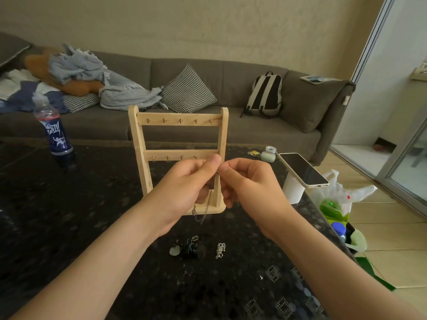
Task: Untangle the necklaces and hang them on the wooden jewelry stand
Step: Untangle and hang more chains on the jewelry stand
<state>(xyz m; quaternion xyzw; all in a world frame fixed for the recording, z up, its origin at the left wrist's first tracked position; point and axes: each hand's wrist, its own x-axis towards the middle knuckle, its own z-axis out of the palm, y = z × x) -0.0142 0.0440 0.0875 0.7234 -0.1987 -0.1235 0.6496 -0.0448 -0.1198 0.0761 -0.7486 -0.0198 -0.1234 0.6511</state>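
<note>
A wooden jewelry stand with two rows of small hooks stands upright on the dark table; all visible hooks are bare. In front of its lower bar, my left hand and my right hand pinch a thin silver necklace between thumbs and fingers. Its chain dangles below my hands, just over the stand's base. On the table nearer to me lie a dark tangled necklace with a pale pendant and a bunched silver chain.
A blue drink bottle stands at the left. A phone rests on a white cup at the table's right edge, with a small jar behind it. Plastic bags sit on the floor at the right. A grey sofa runs behind the table.
</note>
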